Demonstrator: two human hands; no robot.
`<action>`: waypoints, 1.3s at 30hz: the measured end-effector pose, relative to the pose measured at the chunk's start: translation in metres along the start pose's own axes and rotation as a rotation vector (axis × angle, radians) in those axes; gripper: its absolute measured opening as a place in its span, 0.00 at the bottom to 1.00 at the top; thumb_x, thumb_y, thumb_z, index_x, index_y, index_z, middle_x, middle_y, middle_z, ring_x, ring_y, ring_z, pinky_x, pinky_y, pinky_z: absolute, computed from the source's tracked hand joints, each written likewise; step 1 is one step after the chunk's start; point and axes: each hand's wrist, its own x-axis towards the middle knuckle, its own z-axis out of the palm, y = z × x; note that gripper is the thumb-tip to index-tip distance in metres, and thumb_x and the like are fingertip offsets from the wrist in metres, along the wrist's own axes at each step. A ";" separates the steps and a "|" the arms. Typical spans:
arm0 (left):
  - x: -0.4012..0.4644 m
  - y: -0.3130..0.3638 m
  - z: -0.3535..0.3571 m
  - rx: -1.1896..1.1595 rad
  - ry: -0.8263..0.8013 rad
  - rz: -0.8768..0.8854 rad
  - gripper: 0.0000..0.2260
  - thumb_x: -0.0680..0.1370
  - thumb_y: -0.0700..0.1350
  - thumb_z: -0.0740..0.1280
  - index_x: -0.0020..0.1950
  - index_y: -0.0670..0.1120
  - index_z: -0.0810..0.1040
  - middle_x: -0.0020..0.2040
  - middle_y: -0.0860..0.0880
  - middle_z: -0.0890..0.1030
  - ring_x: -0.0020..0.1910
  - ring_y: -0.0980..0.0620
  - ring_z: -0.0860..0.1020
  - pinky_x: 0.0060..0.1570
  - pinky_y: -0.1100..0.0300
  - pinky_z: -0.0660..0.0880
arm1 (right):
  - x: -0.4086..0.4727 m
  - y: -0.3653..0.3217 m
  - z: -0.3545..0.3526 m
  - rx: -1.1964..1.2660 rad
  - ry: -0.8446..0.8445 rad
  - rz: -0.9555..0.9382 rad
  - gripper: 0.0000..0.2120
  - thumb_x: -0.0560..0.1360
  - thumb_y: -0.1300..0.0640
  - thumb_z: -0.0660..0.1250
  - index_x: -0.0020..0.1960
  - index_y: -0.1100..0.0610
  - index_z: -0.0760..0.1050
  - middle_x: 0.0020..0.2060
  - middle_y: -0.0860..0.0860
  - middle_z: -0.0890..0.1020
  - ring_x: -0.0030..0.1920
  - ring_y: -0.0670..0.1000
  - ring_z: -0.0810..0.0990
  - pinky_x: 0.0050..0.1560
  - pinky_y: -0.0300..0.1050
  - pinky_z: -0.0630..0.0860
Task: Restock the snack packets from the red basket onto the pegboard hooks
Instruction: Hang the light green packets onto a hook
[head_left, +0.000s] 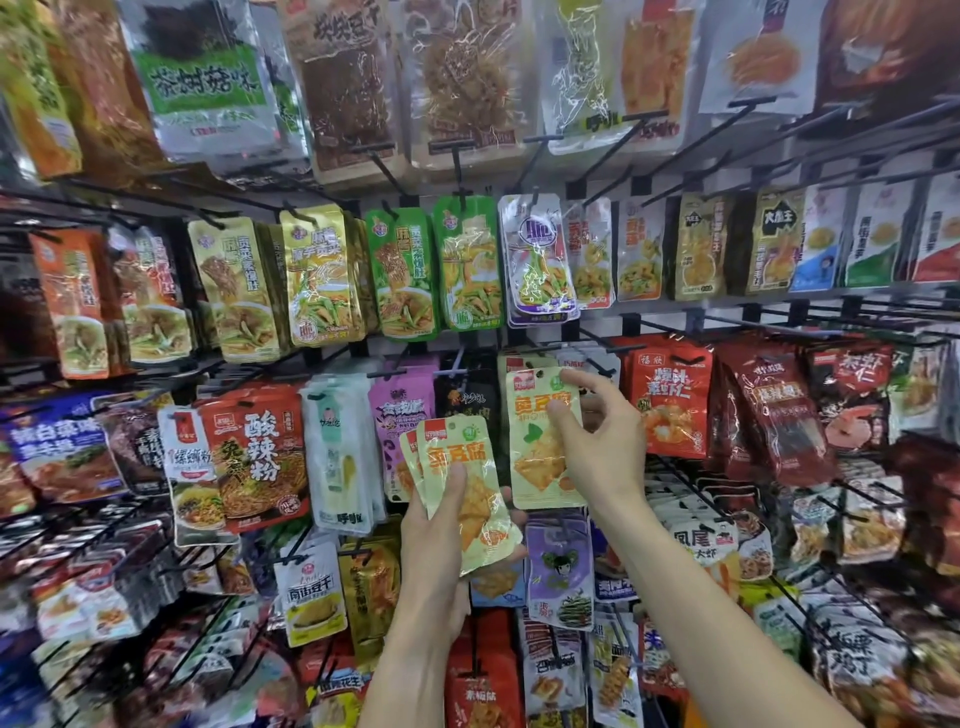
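Note:
My left hand (441, 540) grips a small stack of pale yellow-green snack packets (462, 483) with orange lettering, thumb on the front, held in front of the pegboard. My right hand (597, 441) pinches the upper right part of one more packet of the same kind (540, 441) and holds it upright at a black hook (524, 364) in the middle row, where matching packets hang behind it. Whether its hole is on the hook I cannot tell. The red basket is out of view.
Black wire hooks cover the wall, loaded with hanging snack packets: green and gold ones (405, 270) above, red ones (670, 395) to the right, purple ones (400, 415) and a white one (337, 457) to the left, more rows below.

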 end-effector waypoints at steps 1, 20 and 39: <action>-0.001 0.001 0.001 0.001 -0.010 0.013 0.15 0.83 0.55 0.68 0.68 0.51 0.78 0.55 0.38 0.87 0.51 0.32 0.86 0.38 0.42 0.86 | 0.003 -0.001 0.002 -0.029 0.001 0.001 0.13 0.80 0.56 0.72 0.64 0.47 0.81 0.53 0.40 0.82 0.57 0.49 0.79 0.57 0.52 0.78; -0.011 -0.004 0.024 0.055 -0.075 0.030 0.16 0.80 0.49 0.74 0.66 0.50 0.80 0.56 0.45 0.88 0.52 0.40 0.87 0.40 0.47 0.84 | -0.035 0.000 0.003 0.126 -0.152 0.199 0.24 0.70 0.53 0.82 0.57 0.46 0.71 0.42 0.48 0.88 0.44 0.45 0.86 0.45 0.50 0.85; -0.004 -0.007 -0.004 0.005 0.062 0.129 0.15 0.87 0.57 0.60 0.70 0.53 0.75 0.52 0.40 0.88 0.49 0.36 0.88 0.28 0.52 0.83 | 0.004 -0.008 0.008 0.034 0.096 0.040 0.19 0.77 0.53 0.76 0.65 0.46 0.75 0.51 0.44 0.79 0.54 0.48 0.78 0.56 0.51 0.78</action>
